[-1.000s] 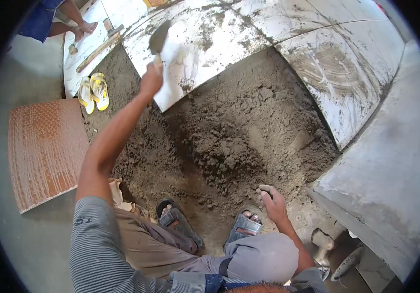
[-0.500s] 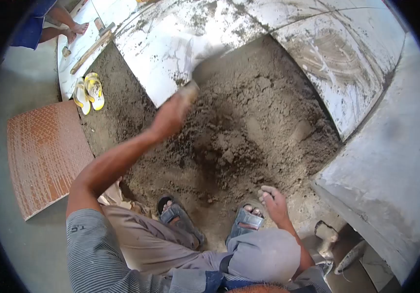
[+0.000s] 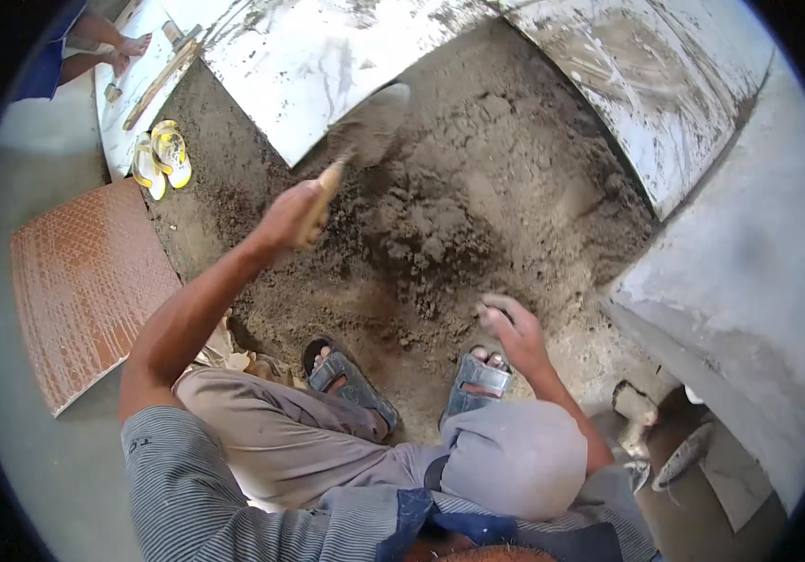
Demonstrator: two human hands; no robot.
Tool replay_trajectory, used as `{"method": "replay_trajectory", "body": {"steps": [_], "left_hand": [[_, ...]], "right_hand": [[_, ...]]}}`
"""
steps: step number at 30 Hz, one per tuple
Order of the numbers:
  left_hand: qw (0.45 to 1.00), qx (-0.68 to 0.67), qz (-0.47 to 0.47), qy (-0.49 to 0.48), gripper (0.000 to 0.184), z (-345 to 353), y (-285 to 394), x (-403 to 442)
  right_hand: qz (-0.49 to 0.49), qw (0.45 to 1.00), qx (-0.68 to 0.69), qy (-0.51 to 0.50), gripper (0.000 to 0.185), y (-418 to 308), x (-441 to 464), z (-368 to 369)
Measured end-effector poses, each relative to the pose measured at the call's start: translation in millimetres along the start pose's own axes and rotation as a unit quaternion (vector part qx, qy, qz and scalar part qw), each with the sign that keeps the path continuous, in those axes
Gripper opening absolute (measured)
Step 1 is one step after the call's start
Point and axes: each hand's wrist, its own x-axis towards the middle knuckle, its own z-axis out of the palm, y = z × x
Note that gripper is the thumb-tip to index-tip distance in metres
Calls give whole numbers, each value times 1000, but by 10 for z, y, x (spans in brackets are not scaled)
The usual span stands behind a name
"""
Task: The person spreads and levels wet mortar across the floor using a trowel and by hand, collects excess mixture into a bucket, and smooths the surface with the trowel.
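Left hand (image 3: 295, 217) grips a trowel (image 3: 370, 125); unclear lettering (image 3: 141, 441) marks the left sleeve (image 3: 182, 482).

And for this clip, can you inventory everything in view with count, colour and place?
Trowel: one, greyish blade, light handle, beside a tile edge
Loose mix: one spread, grey-brown, centre
White tiles: at least three, some smeared, across the top
Brown tile: one, orange-brown, pale streaks, left
Flip-flops: two, yellow and white, upper left
Wooden strip: one, brown, upper-left tile
Concrete ledge: one, grey, right
Dusty items: at least two, greyish, lower right, unclear
Co-worker's feet: two, bare, upper left
Sandals: two, dark grey, worn
Left hand: one, bare, gripping the trowel
Right hand: one, bare, near the right sandal
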Motion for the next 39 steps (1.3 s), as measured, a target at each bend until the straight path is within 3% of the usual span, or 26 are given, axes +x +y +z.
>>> {"method": "replay_trajectory", "body": {"steps": [2,4,8,10,11,13,14,15,16,18,20,22,24,29,31,32,34,36,38,39], "left_hand": [[996,-69,8,-49,44,394,-71,-45],[995,-83,5,-60,43,797,-22,-194],[994,-32,70,-79,51,1325,-188,-414],[957,112,259,-69,54,1314,-461,-303],[955,109,269,-67,54,1260,-405,-279],[955,185,151,-178,54,1177,-352,-367],[952,209,176,-140,49,1140,-346,-366],[952,222,176,-114,48,1068,-327,-333],[952,235,176,-87,47,982,-310,-297],[969,181,166,-26,47,765,-431,-94],[982,152,86,67,50,617,-430,-56],[978,171,82,83,52,455,-514,19],[975,186,76,98,54,430,-605,32],[978,189,57,59,62,362,-643,88],[982,180,35,41,62,425,-679,-15],[982,183,30,33,62,440,-655,-39],[982,188,25,22,63,448,-586,-59],[984,176,29,15,63,462,-594,-99],[986,162,32,7,63,445,-547,-80],[985,170,38,11,63,444,-518,-86]], "right_hand": [[-14,999,25,-44,38,-400,170,241],[-94,980,157,-76,51,-547,426,553],[-75,988,115,-72,49,-604,861,822],[-52,993,84,-68,45,-664,929,753],[-40,998,55,-15,38,-745,949,647],[2,992,-79,95,29,-1071,906,340],[27,972,-181,149,26,-1299,974,115],[-97,910,-316,248,27,-1175,1205,-115],[-72,919,-318,221,30,-1352,1270,-358],[-132,836,-459,270,32,-1286,1696,-841],[-107,803,-545,215,32,-1218,1906,-1039],[-108,774,-611,126,30,-1118,1648,-744],[-103,767,-632,27,25,-924,1186,-288],[-115,804,-582,45,21,-844,963,-337],[-131,846,-489,164,24,-1193,1062,-495],[-46,893,-391,220,27,-1473,1157,-514],[-83,875,-395,268,31,-1481,1422,-613],[-76,787,-611,36,34,-1219,1561,-642],[-32,783,-621,-2,36,-1213,1806,-812],[-82,766,-637,26,37,-1041,2059,-996]]}}
